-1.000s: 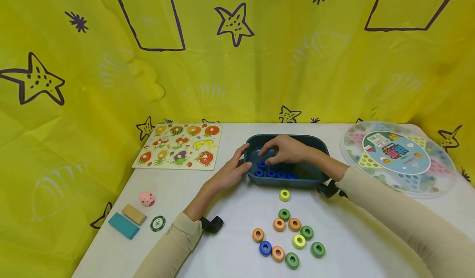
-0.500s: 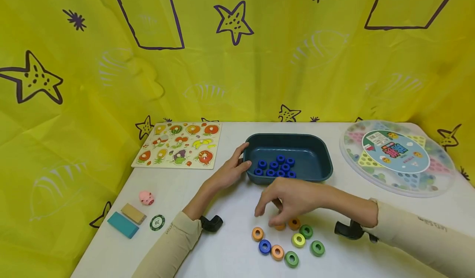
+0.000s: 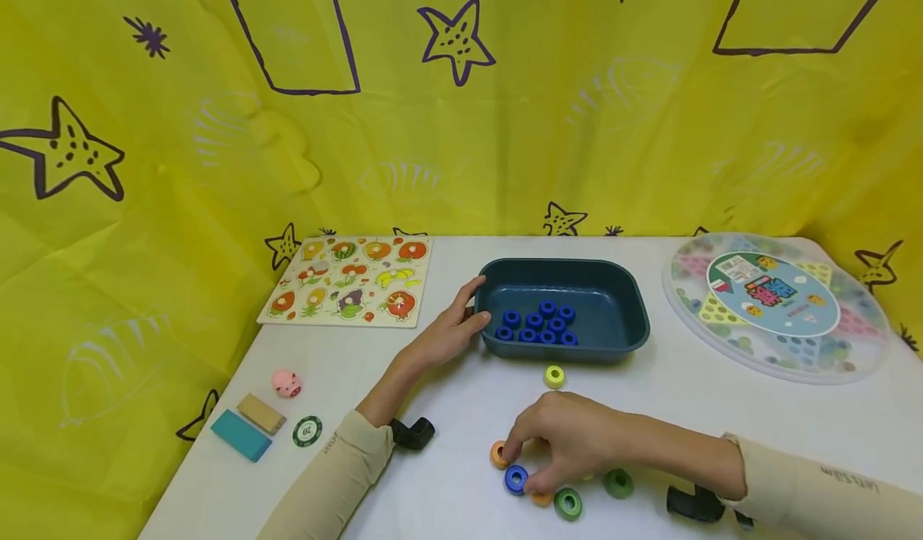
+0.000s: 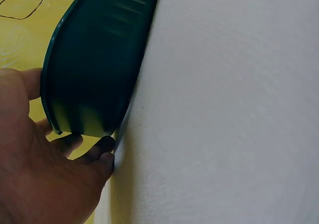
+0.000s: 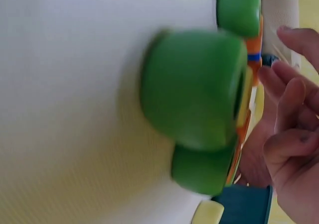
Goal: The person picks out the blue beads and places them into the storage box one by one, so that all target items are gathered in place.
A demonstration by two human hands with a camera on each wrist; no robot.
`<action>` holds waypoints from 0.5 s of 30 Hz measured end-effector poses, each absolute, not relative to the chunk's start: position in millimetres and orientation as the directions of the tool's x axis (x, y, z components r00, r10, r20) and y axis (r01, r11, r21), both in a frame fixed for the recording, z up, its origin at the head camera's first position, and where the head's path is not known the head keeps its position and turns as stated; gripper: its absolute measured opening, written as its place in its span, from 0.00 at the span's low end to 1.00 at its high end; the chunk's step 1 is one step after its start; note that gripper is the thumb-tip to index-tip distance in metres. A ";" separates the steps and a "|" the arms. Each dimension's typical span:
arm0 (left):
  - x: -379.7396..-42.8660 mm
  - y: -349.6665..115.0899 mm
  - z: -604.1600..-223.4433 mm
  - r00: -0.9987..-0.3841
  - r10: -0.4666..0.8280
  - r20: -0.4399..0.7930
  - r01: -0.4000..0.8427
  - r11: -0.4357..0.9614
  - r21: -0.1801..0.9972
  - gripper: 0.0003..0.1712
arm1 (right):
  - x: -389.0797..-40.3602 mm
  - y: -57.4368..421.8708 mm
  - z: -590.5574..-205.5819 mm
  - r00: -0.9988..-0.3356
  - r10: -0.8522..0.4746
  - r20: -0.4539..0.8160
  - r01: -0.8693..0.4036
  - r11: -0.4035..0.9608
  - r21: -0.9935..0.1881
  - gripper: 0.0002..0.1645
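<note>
A dark teal tray (image 3: 606,316) stands at the middle back of the table. Several blue beads (image 3: 547,309) with holes lie at its near left. My left hand (image 3: 449,336) holds the tray's left end, thumb and fingers at its wall and rim. My right hand (image 3: 573,436) is over the loose beads, thumb and forefinger spread on either side of one blue bead (image 3: 516,480). An orange bead (image 3: 498,454) lies at the forefinger, and another orange bead (image 3: 542,498) sits below the thumb. In the right wrist view, green beads (image 5: 192,89) loom close to the camera.
A yellow bead (image 3: 554,376) lies before the tray. At left are a fruit puzzle board (image 3: 346,284), a pink pig toy (image 3: 286,383), a tan block (image 3: 261,414), a teal block (image 3: 241,435) and a chip (image 3: 307,431). A round game box (image 3: 775,308) lies at right.
My right hand has come out of the tray and moved toward me, down to the loose blue bead. The left hand has stayed at the tray's end.
</note>
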State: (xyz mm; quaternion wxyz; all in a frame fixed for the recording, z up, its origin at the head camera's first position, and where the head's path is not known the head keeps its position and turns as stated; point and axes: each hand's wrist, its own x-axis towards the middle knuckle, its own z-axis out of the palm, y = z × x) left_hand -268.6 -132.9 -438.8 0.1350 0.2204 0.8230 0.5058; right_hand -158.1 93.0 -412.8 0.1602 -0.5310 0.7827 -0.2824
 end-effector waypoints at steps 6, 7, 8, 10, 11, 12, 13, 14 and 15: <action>-266.3 -133.6 -438.8 -0.875 0.484 0.018 0.238 0.396 0.887 0.36 | -150.7 91.7 -417.7 -0.399 -0.915 0.053 -0.762 0.299 -0.574 0.16; -266.0 -133.6 -438.6 -0.875 0.483 0.019 0.237 0.394 0.888 0.36 | -149.6 91.1 -418.7 -0.398 -0.916 0.056 -0.765 0.298 -0.571 0.16; -266.0 -133.5 -438.6 -0.875 0.484 0.018 0.237 0.394 0.888 0.36 | -148.9 90.7 -419.7 -0.399 -0.915 0.061 -0.768 0.297 -0.567 0.16; -266.0 -133.3 -438.7 -0.875 0.485 0.015 0.234 0.394 0.889 0.36 | -147.2 89.5 -421.9 -0.400 -0.913 0.075 -0.778 0.295 -0.555 0.16; -266.1 -133.0 -438.8 -0.875 0.485 0.014 0.233 0.394 0.889 0.36 | -146.4 88.8 -423.0 -0.403 -0.912 0.083 -0.782 0.295 -0.549 0.15; -266.6 -132.7 -439.1 -0.874 0.486 0.013 0.232 0.393 0.890 0.35 | -145.6 88.2 -423.7 -0.406 -0.910 0.090 -0.784 0.296 -0.545 0.15; -266.8 -132.4 -439.1 -0.873 0.487 0.012 0.231 0.393 0.890 0.35 | -145.0 87.6 -424.4 -0.411 -0.907 0.096 -0.786 0.298 -0.541 0.14; -267.1 -132.2 -439.0 -0.872 0.489 0.010 0.231 0.393 0.890 0.35 | -144.7 87.0 -424.9 -0.416 -0.904 0.103 -0.789 0.302 -0.535 0.14; -267.3 -131.9 -439.0 -0.871 0.490 0.009 0.230 0.393 0.890 0.35 | -144.2 86.6 -425.1 -0.420 -0.901 0.107 -0.789 0.305 -0.533 0.14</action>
